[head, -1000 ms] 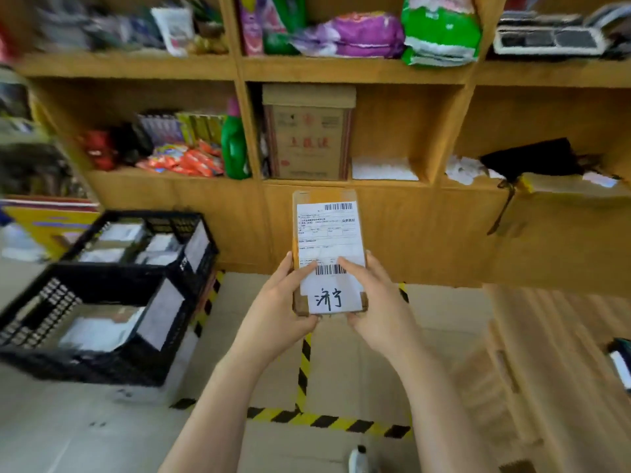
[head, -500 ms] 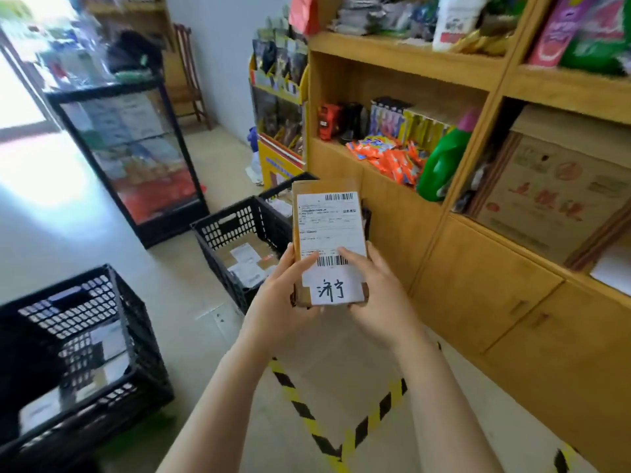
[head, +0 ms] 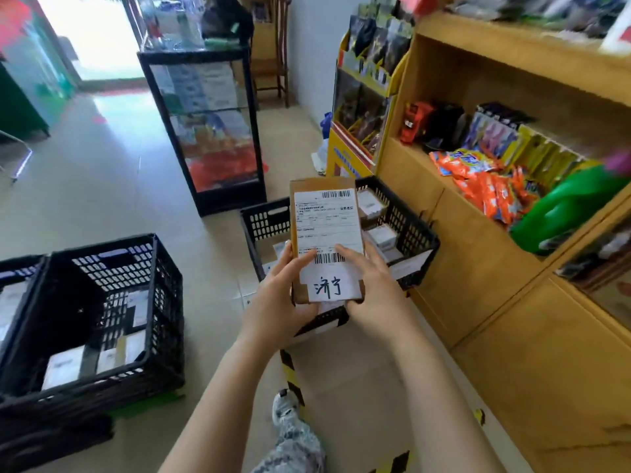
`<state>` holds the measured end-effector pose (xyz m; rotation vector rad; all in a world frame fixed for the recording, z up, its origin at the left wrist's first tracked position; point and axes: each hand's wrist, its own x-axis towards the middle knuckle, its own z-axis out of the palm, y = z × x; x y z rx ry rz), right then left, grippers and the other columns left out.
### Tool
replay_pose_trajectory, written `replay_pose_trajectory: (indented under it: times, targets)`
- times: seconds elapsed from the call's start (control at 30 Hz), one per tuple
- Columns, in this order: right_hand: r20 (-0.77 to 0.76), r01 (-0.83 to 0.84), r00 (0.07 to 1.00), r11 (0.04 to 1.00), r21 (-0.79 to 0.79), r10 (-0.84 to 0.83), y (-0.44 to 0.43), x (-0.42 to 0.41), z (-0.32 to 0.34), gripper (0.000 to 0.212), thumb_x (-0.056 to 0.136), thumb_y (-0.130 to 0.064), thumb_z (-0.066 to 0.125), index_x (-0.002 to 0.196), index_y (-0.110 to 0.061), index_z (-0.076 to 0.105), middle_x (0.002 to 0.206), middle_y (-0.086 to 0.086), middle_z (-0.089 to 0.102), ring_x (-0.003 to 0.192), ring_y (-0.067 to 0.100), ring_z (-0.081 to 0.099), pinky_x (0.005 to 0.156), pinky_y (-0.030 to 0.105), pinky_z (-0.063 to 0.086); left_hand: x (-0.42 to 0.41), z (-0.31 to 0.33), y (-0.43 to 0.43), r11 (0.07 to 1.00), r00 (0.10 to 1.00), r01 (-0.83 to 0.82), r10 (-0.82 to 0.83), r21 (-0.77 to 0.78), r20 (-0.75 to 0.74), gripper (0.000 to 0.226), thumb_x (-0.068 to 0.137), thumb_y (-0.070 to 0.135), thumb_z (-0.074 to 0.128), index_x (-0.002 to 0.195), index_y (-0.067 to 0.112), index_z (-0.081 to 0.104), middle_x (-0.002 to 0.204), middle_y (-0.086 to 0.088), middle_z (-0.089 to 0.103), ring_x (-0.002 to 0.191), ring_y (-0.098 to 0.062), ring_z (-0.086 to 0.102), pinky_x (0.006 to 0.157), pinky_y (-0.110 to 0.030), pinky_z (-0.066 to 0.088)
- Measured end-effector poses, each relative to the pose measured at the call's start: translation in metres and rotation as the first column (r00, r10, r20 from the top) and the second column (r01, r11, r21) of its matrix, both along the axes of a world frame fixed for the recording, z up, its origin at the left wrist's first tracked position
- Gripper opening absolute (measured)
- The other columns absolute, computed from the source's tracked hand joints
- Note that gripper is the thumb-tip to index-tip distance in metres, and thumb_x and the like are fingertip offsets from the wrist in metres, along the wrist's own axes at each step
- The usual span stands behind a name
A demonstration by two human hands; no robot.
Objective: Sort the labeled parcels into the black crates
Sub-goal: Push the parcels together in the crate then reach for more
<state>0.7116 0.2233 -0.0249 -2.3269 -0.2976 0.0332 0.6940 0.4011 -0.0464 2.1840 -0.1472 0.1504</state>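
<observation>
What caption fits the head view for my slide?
Left hand and right hand hold a labeled parcel near a black crate by wooden shelves.

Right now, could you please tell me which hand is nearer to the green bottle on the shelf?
Right. The right hand grips the parcel by its right edge, on the side toward the green bottle; the left hand grips the left edge, farther from the bottle.

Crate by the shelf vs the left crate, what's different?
The crate by the shelf sits beside the wooden shelf unit, partly hidden behind the held parcel; the left crate stands away from it, unobstructed. Parcels in the crate by the shelf look piled higher; those in the left crate only cover its bottom. Both are black, mesh-walled, holding white-labelled parcels.
</observation>
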Motion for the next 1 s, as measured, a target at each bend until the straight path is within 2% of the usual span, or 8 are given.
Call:
replay_pose_trajectory:
  times: [0.07,0.1,0.2,0.33,0.47,0.63,0.83,1.0]
  targets:
    - [-0.008,-0.016,1.000,1.000,-0.002,0.016,0.006,0.038,-0.001,0.088,0.079,0.007,0.063,0.143,-0.047,0.036,0.160,-0.013,0.011,0.144,0.013,0.023,0.103,0.026,0.042,0.037,-0.006,0.005,1.000,1.000,-0.010,0.010,-0.025,0.000,0.078,0.075,0.012,0.081,0.140,0.035,0.046,0.152,0.025,0.013,0.130,0.014,0.027,0.085,-0.006,0.047]
    - [-0.012,-0.027,1.000,1.000,-0.005,0.027,0.009,0.059,-0.001,0.089,0.079,0.007,0.063,0.143,-0.047,0.035,0.160,-0.013,0.011,0.144,0.014,0.024,0.102,0.028,0.045,0.056,-0.008,0.009,0.999,1.000,-0.015,0.015,-0.034,-0.009,0.080,0.073,0.013,0.082,0.140,0.037,0.045,0.155,0.022,0.013,0.136,0.003,0.031,0.090,-0.016,0.052]
    - [-0.023,-0.054,0.998,0.999,0.002,0.054,0.022,0.121,0.001,0.090,0.077,0.008,0.063,0.143,-0.047,0.035,0.160,-0.014,0.010,0.141,0.015,0.030,0.094,0.025,0.052,0.117,-0.009,0.022,0.998,0.999,-0.038,0.036,-0.049,-0.037,0.083,0.072,0.014,0.082,0.140,0.042,0.043,0.159,0.019,0.013,0.130,-0.012,0.048,0.084,-0.032,0.058]
    - [-0.013,-0.072,0.997,0.997,-0.023,0.072,0.037,0.195,0.001,0.085,0.079,0.007,0.062,0.145,-0.041,0.037,0.160,-0.014,0.012,0.137,0.014,0.036,0.083,0.006,0.039,0.186,-0.002,0.037,0.996,0.994,-0.093,0.093,0.012,-0.055,0.084,0.072,0.015,0.081,0.140,0.046,0.042,0.158,0.020,0.015,0.121,-0.001,0.049,0.084,-0.033,0.057]
    - [-0.070,-0.101,0.993,0.994,-0.037,0.099,0.040,0.253,-0.011,0.085,0.079,0.005,0.063,0.144,-0.043,0.036,0.161,-0.012,0.010,0.136,0.016,0.038,0.068,-0.003,0.038,0.235,-0.008,0.040,0.990,0.988,-0.124,0.129,0.064,-0.080,0.085,0.072,0.021,0.082,0.142,0.045,0.039,0.159,0.019,0.014,0.134,-0.003,0.036,0.092,-0.034,0.054]
    - [-0.169,-0.188,0.968,0.982,0.006,0.187,0.037,0.315,-0.039,0.087,0.078,0.004,0.064,0.145,-0.044,0.034,0.161,-0.011,0.008,0.137,0.015,0.035,0.079,0.008,0.044,0.284,-0.034,0.034,0.980,0.973,-0.179,0.190,0.090,-0.133,0.087,0.072,0.022,0.082,0.144,0.043,0.037,0.160,0.016,0.015,0.140,-0.010,0.033,0.097,-0.033,0.051]
    - [-0.301,-0.333,0.903,0.942,-0.042,0.306,0.026,0.383,-0.088,0.084,0.081,-0.007,0.067,0.148,-0.042,0.030,0.162,-0.013,0.000,0.137,0.012,0.033,0.066,0.005,0.041,0.329,-0.083,0.016,0.957,0.923,-0.273,0.288,0.092,-0.256,0.089,0.074,0.019,0.081,0.146,0.042,0.034,0.160,0.012,0.015,0.138,-0.008,0.035,0.101,-0.030,0.048]
    - [-0.413,-0.417,0.838,0.907,-0.064,0.356,0.022,0.415,-0.150,0.084,0.081,-0.009,0.068,0.148,-0.043,0.029,0.162,-0.011,-0.001,0.138,0.014,0.032,0.075,0.008,0.037,0.347,-0.144,0.006,0.936,0.863,-0.319,0.351,0.147,-0.363,0.090,0.076,0.021,0.080,0.149,0.037,0.030,0.160,0.008,0.016,0.143,-0.010,0.023,0.116,-0.030,0.026]
